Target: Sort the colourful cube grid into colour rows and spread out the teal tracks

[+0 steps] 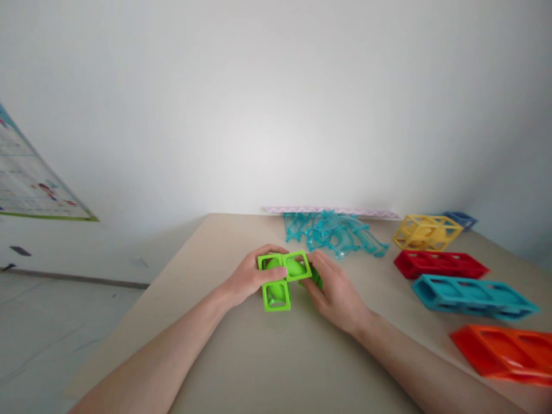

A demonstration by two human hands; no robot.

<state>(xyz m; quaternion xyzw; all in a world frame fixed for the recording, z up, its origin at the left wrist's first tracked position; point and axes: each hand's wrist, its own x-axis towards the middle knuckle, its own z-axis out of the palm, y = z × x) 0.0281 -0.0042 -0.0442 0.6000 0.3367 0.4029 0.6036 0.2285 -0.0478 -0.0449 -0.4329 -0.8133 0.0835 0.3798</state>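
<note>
The person's left hand [250, 279] and right hand [334, 290] hold a bright green plastic piece of hollow, open-faced cubes [296, 267] between them, over the middle of the beige bench [241, 362]; whether its underside touches the top cannot be told. The left grip pinches the piece, thumb laid across the front faces and fingers behind the upper edge, while the right grip closes on a darker green part at its right side, mostly hidden by the fingers. Good handling here probably means a firm left pinch near the corner where the cubes meet, the thumb on the frame bars rather than in the openings, and the right hand working square to the faces, with even pressure and no twist. As for containers, the nearest thing to them is the hollow blocks: a yellow plastic open-frame block [426, 232] beside a dark blue plastic block [460, 220], then a long red plastic block [440, 264], a long teal plastic block [474, 296] and an orange plastic block [509, 351]. Rounded openings show in several, but nothing loose can be made out inside. A heap of translucent teal plastic pieces [334, 230] lies near the back edge.
</note>
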